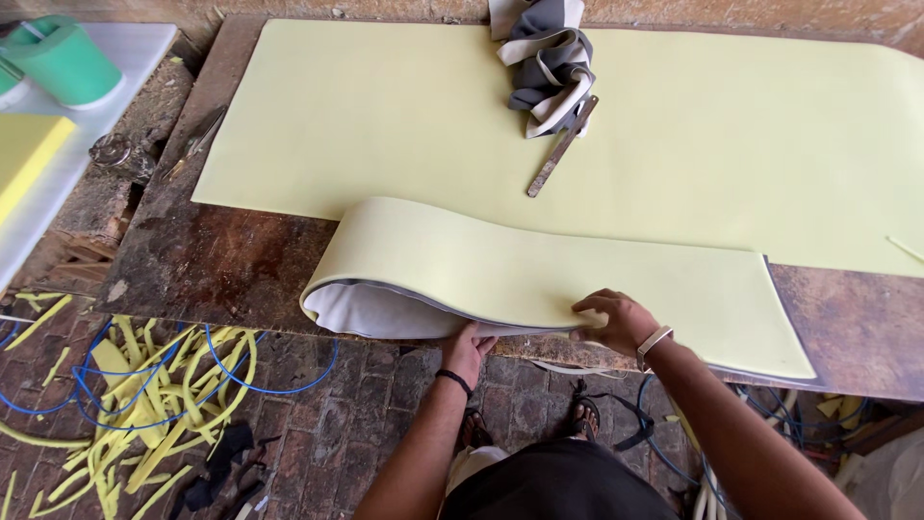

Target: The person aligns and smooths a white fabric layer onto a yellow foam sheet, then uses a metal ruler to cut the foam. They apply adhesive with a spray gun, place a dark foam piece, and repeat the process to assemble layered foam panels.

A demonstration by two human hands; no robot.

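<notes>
Both hands are placed on the folded foam strip (539,274) at the table (221,260) edge: left hand (469,349) gripped underneath, right hand (616,318) pressed open on top.

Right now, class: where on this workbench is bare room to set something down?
Bare wood shows left of the folded foam strip, and right of it at the bench edge. Crowded: bundled cloth and metal blade on the foam sheet.

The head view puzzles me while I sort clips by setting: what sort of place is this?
Probably a small foam-cutting or upholstery workshop. A large pale yellow foam sheet covers a worn workbench, yellow foam offcuts litter the brick floor, and a metal blade lies on the foam. Both hands handle a folded foam strip.
</notes>
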